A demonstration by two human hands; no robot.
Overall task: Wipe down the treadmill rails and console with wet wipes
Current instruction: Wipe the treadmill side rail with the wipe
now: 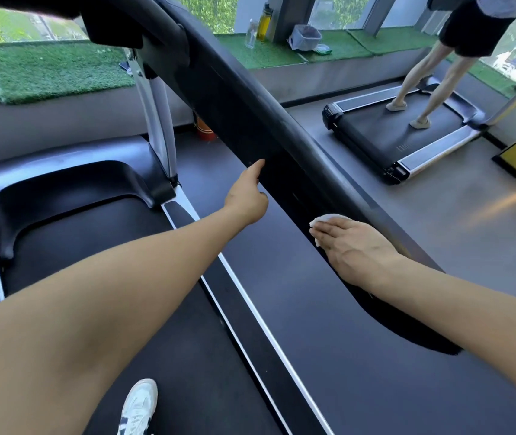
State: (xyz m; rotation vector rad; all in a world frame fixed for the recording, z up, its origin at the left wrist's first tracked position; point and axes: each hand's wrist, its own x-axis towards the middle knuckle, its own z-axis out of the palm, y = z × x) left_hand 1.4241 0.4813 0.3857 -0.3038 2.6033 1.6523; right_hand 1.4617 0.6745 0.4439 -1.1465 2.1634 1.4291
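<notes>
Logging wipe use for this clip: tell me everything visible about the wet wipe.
The wet wipe is a small white sheet, crumpled, thin and soft-looking. Most of it is hidden beneath the right hand, whose straight fingers press it flat against the black treadmill rail; only its edges show past the fingertips and along the hand's near side. Whether it is damp cannot be told. The left hand does not touch it.

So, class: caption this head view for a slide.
Right hand presses white wet wipe on black treadmill rail; left hand steadies it.
</notes>
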